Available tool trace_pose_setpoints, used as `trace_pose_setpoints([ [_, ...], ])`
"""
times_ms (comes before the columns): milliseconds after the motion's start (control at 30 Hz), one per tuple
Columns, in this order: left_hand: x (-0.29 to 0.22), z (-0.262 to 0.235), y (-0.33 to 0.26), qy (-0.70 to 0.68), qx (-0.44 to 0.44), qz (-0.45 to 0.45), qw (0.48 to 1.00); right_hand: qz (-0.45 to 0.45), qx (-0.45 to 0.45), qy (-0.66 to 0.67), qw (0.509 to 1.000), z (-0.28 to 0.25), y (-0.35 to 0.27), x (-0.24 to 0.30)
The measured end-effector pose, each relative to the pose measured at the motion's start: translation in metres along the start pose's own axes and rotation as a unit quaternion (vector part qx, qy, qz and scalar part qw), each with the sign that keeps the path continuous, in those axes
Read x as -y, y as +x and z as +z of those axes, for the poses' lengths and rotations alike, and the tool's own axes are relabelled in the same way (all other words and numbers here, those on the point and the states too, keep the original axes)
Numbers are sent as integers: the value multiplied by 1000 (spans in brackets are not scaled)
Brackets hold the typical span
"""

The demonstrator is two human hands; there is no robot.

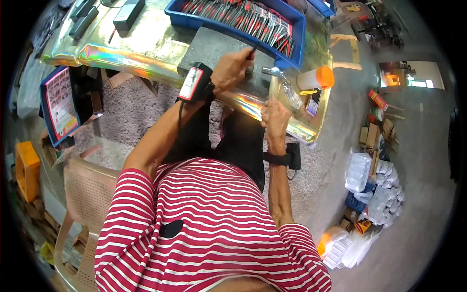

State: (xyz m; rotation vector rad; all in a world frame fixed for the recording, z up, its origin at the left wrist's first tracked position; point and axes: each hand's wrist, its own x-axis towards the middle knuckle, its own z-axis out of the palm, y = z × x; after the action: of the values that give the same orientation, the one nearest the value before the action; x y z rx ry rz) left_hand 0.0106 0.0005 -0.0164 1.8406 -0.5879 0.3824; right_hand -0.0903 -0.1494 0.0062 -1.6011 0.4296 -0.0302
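My left hand (232,71) is over a dark grey slab (206,51) on the table. Its fingers are closed on a small dark piece with a touch of red (251,53), too small to name. My right hand (276,114) is at the table's near edge, fingers curled; whatever they hold, if anything, is hidden. Just beyond it lie a shiny metal tool head (272,71) and a crumpled clear plastic piece (291,92). A blue tray (233,30) behind the slab holds many red and black slim items in rows.
A white jar with an orange lid (315,78) stands at the table's right side. Black boxes (129,15) lie at the far left. A beige plastic chair (90,187) is at my left. Bags and clear trays (357,171) lie on the floor at right.
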Motion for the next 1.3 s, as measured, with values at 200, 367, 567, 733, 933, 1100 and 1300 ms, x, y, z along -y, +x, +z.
trace_pose_setpoints([
  [200,-13,-12,-6,-432,-59,-239,868,36,56,87,994,13,6,-21],
  [367,-12,-20,-10,-500,-46,-261,824,47,75,37,995,17,4,-19],
  [567,-17,-21,-3,-527,-61,-282,800,26,84,-18,996,14,5,-19],
  [733,-7,-25,9,-456,-56,-271,846,-44,81,-86,992,9,2,-19],
  [933,6,-29,45,-155,-8,-253,955,-155,28,-235,959,-4,9,-25],
  [1100,37,-15,85,93,-10,-121,988,-156,37,-263,951,-6,7,-23],
  [1300,69,19,114,251,18,-157,955,-122,87,-234,961,-11,2,-18],
])
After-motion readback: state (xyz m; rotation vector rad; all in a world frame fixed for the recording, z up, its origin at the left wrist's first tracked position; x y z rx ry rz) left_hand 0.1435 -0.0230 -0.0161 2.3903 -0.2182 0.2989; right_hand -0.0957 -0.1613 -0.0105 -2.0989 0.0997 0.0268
